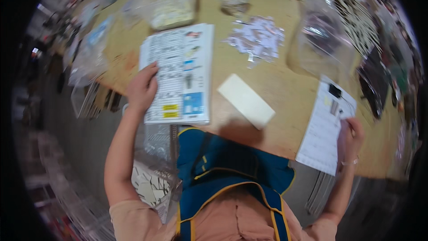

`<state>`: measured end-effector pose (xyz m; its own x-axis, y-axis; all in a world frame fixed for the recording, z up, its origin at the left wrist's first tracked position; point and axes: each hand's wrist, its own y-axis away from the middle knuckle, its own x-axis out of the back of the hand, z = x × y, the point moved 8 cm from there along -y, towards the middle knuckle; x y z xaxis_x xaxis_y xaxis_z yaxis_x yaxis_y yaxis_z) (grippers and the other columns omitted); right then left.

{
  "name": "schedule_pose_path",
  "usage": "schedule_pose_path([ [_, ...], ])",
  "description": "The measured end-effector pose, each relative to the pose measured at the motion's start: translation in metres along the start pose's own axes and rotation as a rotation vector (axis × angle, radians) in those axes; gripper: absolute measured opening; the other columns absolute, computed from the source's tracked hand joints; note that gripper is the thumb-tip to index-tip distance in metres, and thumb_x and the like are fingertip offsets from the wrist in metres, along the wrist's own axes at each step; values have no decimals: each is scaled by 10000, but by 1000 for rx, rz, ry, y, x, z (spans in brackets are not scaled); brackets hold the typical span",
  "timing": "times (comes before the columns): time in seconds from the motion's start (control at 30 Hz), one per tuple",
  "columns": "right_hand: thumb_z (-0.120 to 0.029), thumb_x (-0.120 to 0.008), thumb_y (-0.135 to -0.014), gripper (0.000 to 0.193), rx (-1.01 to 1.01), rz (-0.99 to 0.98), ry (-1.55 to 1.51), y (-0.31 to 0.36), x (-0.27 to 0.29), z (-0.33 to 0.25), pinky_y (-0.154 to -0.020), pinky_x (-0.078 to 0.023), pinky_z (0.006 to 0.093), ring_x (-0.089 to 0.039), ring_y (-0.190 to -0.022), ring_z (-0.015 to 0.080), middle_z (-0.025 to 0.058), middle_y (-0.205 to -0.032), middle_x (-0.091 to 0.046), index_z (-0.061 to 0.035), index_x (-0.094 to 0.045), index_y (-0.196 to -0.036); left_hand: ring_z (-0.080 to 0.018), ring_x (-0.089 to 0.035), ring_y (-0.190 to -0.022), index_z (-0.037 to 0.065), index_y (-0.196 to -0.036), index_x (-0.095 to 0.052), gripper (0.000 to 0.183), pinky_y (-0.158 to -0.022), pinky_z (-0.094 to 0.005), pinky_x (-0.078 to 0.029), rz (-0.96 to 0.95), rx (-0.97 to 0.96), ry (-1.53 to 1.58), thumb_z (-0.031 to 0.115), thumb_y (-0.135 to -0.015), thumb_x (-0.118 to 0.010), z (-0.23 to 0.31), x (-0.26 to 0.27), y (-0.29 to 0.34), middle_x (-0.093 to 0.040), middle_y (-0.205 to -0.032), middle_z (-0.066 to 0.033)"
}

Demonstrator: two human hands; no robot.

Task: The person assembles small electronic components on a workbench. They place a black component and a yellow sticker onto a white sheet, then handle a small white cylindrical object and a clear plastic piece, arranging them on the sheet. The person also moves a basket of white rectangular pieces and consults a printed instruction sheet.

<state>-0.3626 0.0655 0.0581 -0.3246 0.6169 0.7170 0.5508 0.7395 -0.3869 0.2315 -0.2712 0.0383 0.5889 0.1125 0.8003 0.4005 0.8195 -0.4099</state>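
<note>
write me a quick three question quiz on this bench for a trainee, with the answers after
1. True or false: the left hand is at the left side of the printed stack.
2. Which lies between the stack and the paper at the right hand?
a) a mug
b) a cream slab
c) a hammer
3. Fill in: the person's blue apron has ____ edging.

Key:
1. True.
2. b
3. yellow
</note>
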Motion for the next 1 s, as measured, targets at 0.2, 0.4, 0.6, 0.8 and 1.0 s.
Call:
schedule_pose_path([
  [0.2, 16, -584, -978, 141, -38, 213, 45, 22, 57, 62, -852, -518, 301, -649, -929, 181, 70, -1009, -710, 48, -696, -1057, -302, -694, -1126, 30, -1173, -701, 280, -946, -372, -550, -5, -32, -52, 32, -899, -640, 21, 8, -7, -696, -1300, -136],
  [0.4, -22, -552, -1027, 175, -517, 379, -362, 83, 79, 136, -749, -495, 218, -591, -859, 83, 38, -1099, -697, 19, -692, -1125, -313, -690, -1119, 37, -1167, -697, 274, -940, -386, -549, -26, -27, -45, 50, -896, -654, 18, 7, -5, -691, -1309, -132],
  [0.6, -31, -556, -1034, 187, -578, 442, -513, 109, 81, 148, -667, -473, 170, -552, -779, 53, 42, -1050, -702, 8, -687, -1162, -331, -711, -1007, 30, -1127, -698, 258, -865, -399, -568, -27, -82, -65, 28, -872, -665, 24, 11, -7, -711, -1259, -145],
  [0.8, -40, -549, -1038, 176, -585, 512, -537, 104, 71, 142, -619, -461, 163, -537, -729, 39, 68, -1077, -722, 7, -690, -1132, -331, -704, -988, 38, -1121, -703, 268, -844, -407, -563, -22, -70, -68, 29, -856, -667, 25, 12, -5, -710, -1254, -146],
  [1.0, -19, -538, -1036, 173, -608, 499, -508, 105, 73, 139, -661, -490, 177, -575, -776, 68, 83, -1096, -713, 7, -679, -1132, -313, -684, -868, 35, -1073, -714, 239, -769, -412, -551, 45, -121, -56, 51, -840, -664, 27, 15, -5, -728, -1203, -111],
])
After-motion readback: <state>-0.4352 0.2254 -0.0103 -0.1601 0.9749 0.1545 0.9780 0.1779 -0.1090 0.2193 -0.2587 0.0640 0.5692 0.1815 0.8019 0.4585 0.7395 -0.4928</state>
